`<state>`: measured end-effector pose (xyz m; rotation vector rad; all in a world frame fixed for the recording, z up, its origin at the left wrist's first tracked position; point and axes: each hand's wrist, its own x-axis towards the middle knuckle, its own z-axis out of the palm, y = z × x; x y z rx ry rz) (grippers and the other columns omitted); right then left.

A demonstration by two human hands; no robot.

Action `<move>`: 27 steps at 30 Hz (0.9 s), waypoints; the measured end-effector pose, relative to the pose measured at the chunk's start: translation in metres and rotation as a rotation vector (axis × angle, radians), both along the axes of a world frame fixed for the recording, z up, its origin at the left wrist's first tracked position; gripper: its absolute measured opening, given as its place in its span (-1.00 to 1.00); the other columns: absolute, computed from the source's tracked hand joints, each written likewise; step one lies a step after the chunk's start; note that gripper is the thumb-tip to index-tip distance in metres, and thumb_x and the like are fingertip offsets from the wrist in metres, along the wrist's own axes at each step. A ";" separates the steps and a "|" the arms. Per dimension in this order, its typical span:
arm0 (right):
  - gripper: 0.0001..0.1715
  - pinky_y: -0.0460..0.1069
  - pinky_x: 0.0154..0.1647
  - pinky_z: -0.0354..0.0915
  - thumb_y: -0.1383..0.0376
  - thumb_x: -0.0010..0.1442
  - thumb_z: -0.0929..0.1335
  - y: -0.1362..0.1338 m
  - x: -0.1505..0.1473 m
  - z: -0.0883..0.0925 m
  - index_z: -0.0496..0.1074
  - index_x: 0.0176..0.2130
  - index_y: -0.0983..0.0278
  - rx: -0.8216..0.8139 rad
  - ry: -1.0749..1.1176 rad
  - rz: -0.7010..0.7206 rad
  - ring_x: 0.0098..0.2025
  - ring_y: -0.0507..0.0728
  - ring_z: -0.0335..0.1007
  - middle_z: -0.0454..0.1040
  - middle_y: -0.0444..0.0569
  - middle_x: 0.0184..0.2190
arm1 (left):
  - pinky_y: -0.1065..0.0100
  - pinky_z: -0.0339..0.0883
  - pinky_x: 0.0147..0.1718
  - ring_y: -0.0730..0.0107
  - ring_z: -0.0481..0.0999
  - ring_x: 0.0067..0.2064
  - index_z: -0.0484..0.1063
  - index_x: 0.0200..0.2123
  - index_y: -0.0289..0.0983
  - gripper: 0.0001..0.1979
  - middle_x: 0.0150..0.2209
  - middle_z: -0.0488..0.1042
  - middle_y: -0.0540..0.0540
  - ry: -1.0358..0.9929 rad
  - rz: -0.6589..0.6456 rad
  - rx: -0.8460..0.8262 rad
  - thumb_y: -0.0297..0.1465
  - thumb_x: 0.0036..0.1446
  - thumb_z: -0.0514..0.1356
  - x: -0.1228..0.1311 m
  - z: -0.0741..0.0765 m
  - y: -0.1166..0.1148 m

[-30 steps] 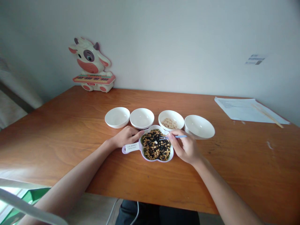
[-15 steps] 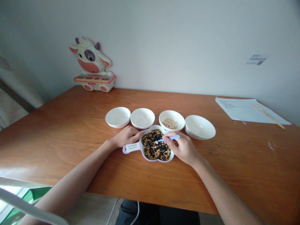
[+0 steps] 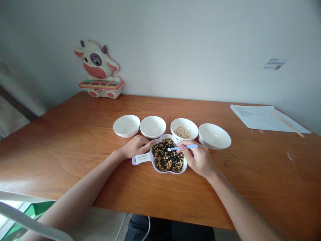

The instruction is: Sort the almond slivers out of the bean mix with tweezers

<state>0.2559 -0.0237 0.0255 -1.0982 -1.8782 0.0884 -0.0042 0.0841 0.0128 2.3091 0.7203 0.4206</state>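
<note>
A lilac-rimmed, flower-shaped dish [image 3: 167, 160] with a handle holds mixed dark and yellow beans or grains. My left hand [image 3: 136, 146] is closed on its left rim, the thumb along the edge. Over the dish's right side, my right hand [image 3: 197, 157] pinches a small blue tool [image 3: 188, 146]. A whitish piece shows at the tool's tip, above the grains; whether it is gripped is too small to tell. Behind the dish stand white bowls: far left [image 3: 126, 126], middle left [image 3: 152, 127], middle right [image 3: 184, 129] with pale flat seeds inside, and far right [image 3: 214, 136].
A cow-shaped toy keyboard [image 3: 101, 70] stands at the back left of the wooden table [image 3: 155, 194]. Papers [image 3: 265, 117] lie at the back right with chopsticks [image 3: 288, 125] on them. A white curved bar crosses the lower left corner.
The blue tool has turned flatter, and its tip has moved slightly up over the grains. My right hand has shifted a little to the right. My left hand stays at the dish.
</note>
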 end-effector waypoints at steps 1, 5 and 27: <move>-0.88 -0.03 -0.31 0.49 0.35 0.39 0.30 -0.001 0.001 0.000 0.46 -0.16 0.24 0.035 0.013 -0.021 -0.38 0.08 0.61 0.64 -0.10 -0.41 | 0.49 0.01 -0.62 0.60 0.12 -0.60 0.11 -0.65 -0.30 -0.39 -0.67 0.18 0.04 0.005 0.003 -0.005 -0.15 0.46 -0.08 0.000 0.000 0.000; -0.87 -0.02 -0.38 0.49 0.38 0.37 0.31 -0.004 0.007 -0.004 0.46 -0.12 0.22 0.162 0.093 -0.155 -0.39 0.09 0.59 0.64 -0.05 -0.37 | 0.48 -0.02 -0.63 0.59 0.10 -0.60 0.10 -0.65 -0.30 -0.38 -0.67 0.16 0.04 0.025 0.006 -0.027 -0.13 0.45 -0.09 0.000 0.001 0.000; -0.66 0.18 -0.03 0.44 0.44 0.36 0.26 0.010 0.011 0.001 0.41 0.06 0.14 0.308 0.126 -0.314 -0.02 0.21 0.44 0.45 0.06 -0.10 | 0.47 -0.01 -0.61 0.58 0.08 -0.59 0.10 -0.65 -0.30 -0.38 -0.67 0.17 0.04 0.001 -0.007 -0.035 -0.13 0.46 -0.08 0.001 0.002 0.000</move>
